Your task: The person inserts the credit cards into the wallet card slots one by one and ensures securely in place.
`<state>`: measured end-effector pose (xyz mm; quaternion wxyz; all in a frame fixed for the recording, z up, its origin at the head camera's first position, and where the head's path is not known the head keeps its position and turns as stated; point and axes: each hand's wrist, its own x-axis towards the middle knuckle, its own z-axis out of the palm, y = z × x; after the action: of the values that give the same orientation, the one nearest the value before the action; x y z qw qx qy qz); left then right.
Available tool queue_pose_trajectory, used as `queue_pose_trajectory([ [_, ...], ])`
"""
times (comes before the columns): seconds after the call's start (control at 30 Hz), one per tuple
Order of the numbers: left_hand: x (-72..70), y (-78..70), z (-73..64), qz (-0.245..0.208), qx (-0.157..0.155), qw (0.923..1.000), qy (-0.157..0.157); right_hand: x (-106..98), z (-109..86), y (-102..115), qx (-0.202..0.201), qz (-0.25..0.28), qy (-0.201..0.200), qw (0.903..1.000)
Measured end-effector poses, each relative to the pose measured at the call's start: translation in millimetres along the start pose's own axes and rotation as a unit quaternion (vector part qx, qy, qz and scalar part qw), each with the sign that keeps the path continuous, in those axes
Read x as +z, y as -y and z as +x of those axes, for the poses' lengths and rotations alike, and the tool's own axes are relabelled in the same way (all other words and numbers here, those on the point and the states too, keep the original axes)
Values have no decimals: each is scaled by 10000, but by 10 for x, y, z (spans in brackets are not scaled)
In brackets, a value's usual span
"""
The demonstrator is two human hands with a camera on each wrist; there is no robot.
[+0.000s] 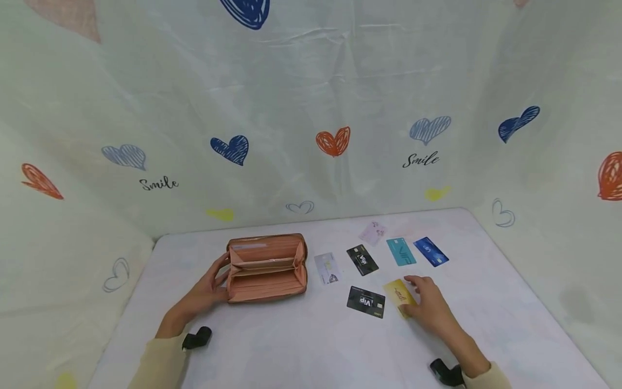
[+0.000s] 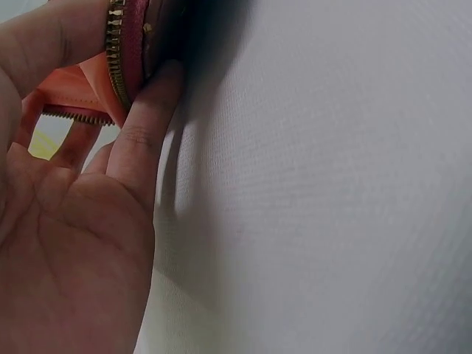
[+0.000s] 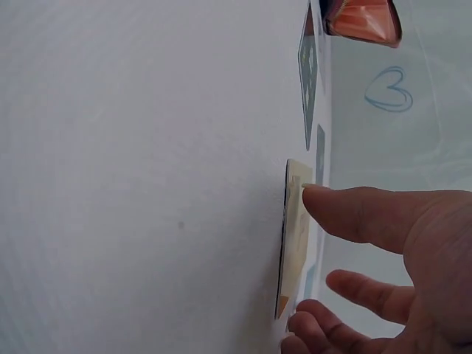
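An open brown zip wallet (image 1: 266, 294) with a peach lining lies at the left of the table. My left hand (image 1: 206, 292) holds its left edge; in the left wrist view the thumb and fingers lie on both sides of the gold-toothed zipper (image 2: 114, 51). My right hand (image 1: 430, 308) is over a gold card (image 1: 399, 292), thumb on its lower part and the other fingers spread past its far side. From the right wrist, the thumb meets the gold card (image 3: 296, 236), while the other fingers stand apart from the thumb.
Left of the gold card lies a black VIP card (image 1: 366, 301). Beyond are another black card (image 1: 362, 260), a teal card (image 1: 401, 252), a blue card (image 1: 431, 252), a pale card (image 1: 326, 268) and a pinkish card (image 1: 373, 233). A heart-printed sheet (image 1: 291, 178) hangs behind the table.
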<state>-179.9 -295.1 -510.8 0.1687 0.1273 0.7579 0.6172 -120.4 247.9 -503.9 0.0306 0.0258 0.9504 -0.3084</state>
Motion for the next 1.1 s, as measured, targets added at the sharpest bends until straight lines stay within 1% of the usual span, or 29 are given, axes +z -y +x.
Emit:
queue_pose_trajectory([
  [0.2, -13, -23, 23, 0, -58, 10000, 43, -24, 21, 57, 264, -204, -29, 9994],
  [0.3, -12, -24, 32, 39, -94, 9999, 23, -38, 30, 83, 412, -218, 25, 9989],
  [0.43, -6, -17, 30, 46, -153, 9999, -52, -54, 45, 115, 504, -231, 141, 9984],
  [0.67, 18, 1, 18, -48, -78, 10000, -27, -58, 56, 181, 654, -373, 358, 9965],
  [0.83, 29, -21, -4, -30, -131, 9999, -29, -20, 50, 186, 583, -395, 317, 9970],
  [0.97, 31, -43, -17, 6, -115, 9999, 7, -9, 51, 179, 487, -434, 306, 9974],
  [1.1, 25, -36, -19, -3, -110, 9999, -3, -18, 61, 171, 512, -374, 374, 9973],
])
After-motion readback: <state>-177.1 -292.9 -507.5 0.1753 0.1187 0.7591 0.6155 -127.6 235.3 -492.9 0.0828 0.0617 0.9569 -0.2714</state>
